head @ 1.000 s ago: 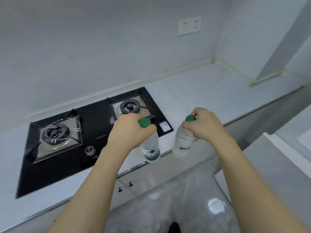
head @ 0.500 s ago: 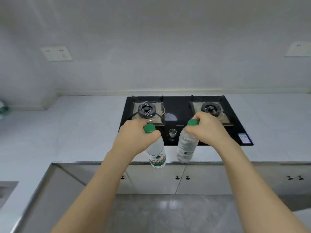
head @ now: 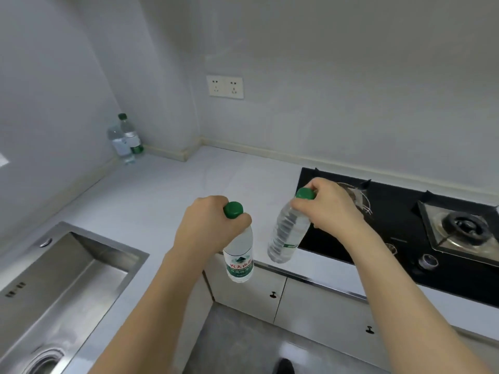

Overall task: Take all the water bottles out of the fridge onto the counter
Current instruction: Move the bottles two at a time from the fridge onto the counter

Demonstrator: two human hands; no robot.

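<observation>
We list two water bottles: one gripped at the neck by our left hand [head: 213, 225], one by our right hand [head: 326, 209], both hanging beside the hob [head: 399, 233] for setting on the bench [head: 167, 195], two more [head: 125, 139] standing far left of the hob.

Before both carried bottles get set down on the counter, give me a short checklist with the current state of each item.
1. Left hand grips its labelled bottle at the neck: ok.
2. Right hand grips the clear bottle at the neck: ok.
3. Both green caps on: ok.
4. Bare counter ahead for setting down: ok.
5. Carried bottles already over the counter: not ok, they hang at its front edge.
6. Fridge emptied: cannot tell, out of view; two bottles stand in the corner.
</observation>
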